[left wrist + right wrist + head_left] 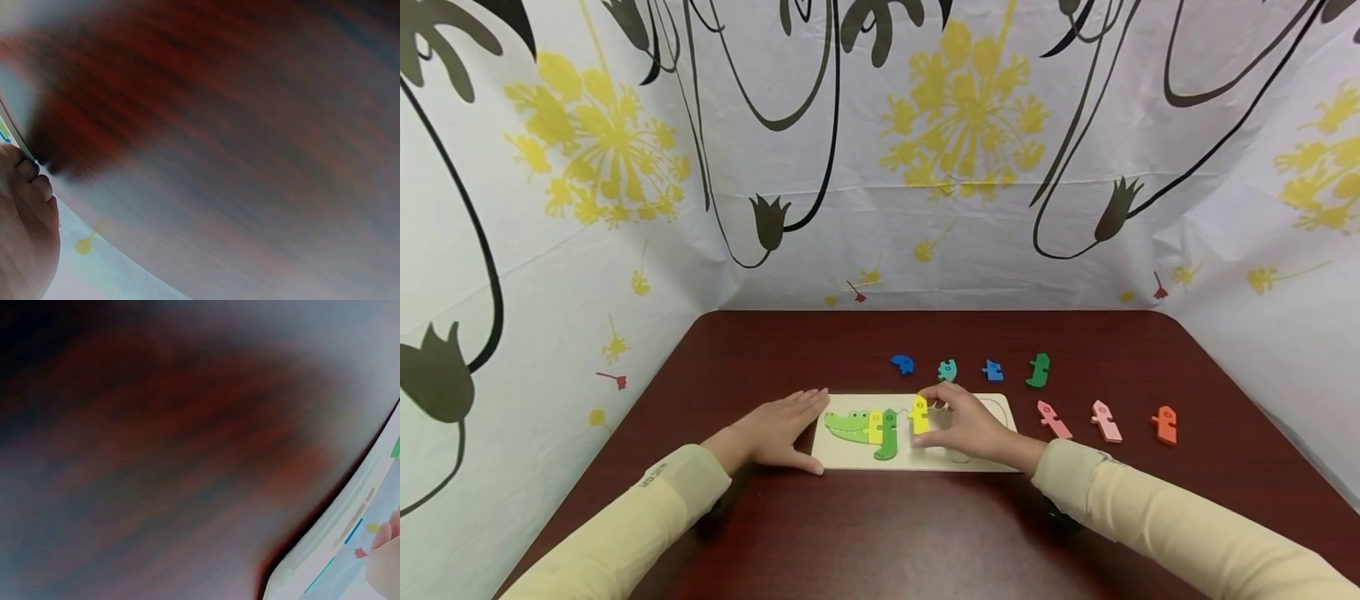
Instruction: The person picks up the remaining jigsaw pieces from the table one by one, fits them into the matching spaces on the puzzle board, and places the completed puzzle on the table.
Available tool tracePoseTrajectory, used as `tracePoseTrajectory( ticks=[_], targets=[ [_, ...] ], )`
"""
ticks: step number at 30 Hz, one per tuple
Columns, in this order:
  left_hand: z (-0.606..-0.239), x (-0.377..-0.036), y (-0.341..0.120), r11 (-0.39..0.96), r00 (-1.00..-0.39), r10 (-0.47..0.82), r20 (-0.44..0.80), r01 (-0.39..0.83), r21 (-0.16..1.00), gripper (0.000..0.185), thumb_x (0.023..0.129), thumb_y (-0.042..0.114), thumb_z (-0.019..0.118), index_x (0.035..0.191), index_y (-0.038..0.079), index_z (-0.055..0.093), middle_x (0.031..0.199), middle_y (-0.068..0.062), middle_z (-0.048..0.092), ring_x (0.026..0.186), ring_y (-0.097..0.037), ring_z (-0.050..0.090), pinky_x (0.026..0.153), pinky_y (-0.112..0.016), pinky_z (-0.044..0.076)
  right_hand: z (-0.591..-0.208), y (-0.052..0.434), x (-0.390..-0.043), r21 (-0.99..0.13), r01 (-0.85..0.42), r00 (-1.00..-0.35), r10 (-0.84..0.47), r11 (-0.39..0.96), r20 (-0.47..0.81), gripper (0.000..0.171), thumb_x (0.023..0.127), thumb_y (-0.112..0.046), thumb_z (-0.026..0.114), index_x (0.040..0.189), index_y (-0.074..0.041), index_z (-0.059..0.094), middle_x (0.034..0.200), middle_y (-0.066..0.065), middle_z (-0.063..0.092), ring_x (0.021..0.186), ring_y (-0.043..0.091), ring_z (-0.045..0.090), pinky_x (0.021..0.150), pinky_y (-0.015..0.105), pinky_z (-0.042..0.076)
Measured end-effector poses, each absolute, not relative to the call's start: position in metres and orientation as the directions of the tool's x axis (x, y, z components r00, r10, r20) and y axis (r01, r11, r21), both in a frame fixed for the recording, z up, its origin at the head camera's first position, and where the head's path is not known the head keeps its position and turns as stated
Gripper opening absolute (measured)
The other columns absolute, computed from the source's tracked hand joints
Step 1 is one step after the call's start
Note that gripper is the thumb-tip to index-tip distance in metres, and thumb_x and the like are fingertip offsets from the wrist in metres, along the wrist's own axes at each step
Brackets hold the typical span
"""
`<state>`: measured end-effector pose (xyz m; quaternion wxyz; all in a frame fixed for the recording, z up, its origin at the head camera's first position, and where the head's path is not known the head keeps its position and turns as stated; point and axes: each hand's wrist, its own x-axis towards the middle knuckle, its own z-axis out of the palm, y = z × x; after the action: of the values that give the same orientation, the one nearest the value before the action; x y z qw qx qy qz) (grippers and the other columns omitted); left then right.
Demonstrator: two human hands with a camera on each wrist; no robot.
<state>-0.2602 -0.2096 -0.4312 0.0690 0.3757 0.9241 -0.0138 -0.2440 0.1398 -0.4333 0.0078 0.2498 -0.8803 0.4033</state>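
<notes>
A pale wooden puzzle board (850, 458) lies on the table, its left part filled by a green crocodile head piece (844, 427), a yellow piece (875, 427) and a green leg piece (887, 437). My left hand (781, 429) rests at the board's left end with fingers extended; part of it shows at the edge of the left wrist view (28, 231). Between thumb and fingers, my right hand (966, 427) pinches another yellow puzzle piece (919, 415) over the board, just right of the green leg piece. The right wrist view catches only a bit of that hand (384, 562).
Behind the board lie a dark blue piece (902, 364), a teal piece (947, 370), a blue piece (993, 371) and a green piece (1038, 371). To its right are two pink pieces (1055, 420) and an orange piece (1165, 425). Patterned cloth (880, 250) hangs around the dark red table (850, 533).
</notes>
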Motion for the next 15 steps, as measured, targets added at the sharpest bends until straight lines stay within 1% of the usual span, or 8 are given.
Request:
tracePoseTrajectory(
  ticks=[8, 15],
  targets=[
    [-0.43, -0.259, -0.21, 0.719, -0.709, 0.691, -0.139, 0.695, 0.027, 0.114, 0.078, 0.085, 0.042, 0.156, 0.005, 0.016, 0.161, -0.009, 0.014, 0.146, -0.024, 0.014, 0.116, -0.038, 0.018, -0.434, 0.133, -0.245, -0.691, -0.463, -0.864, -0.458, 0.555, 0.211, 0.067, 0.071, -0.037, 0.088, 0.123, -0.005, 0.06, 0.105, 0.0, 0.056, 0.1, 0.021, 0.052, 0.089, 0.041, 0.047],
    [-0.43, -0.259, -0.21, 0.718, -0.709, 0.691, -0.138, 0.696, 0.022, 0.115, 0.078, 0.085, 0.041, 0.156, 0.005, 0.015, 0.161, -0.009, 0.014, 0.146, -0.024, 0.014, 0.116, -0.038, 0.018, -0.434, 0.128, -0.246, -0.686, -0.436, -0.869, -0.47, 0.582, 0.153, 0.068, 0.072, -0.04, 0.086, 0.124, -0.005, 0.059, 0.106, -0.001, 0.055, 0.099, 0.018, 0.05, 0.089, 0.04, 0.045]
  ],
)
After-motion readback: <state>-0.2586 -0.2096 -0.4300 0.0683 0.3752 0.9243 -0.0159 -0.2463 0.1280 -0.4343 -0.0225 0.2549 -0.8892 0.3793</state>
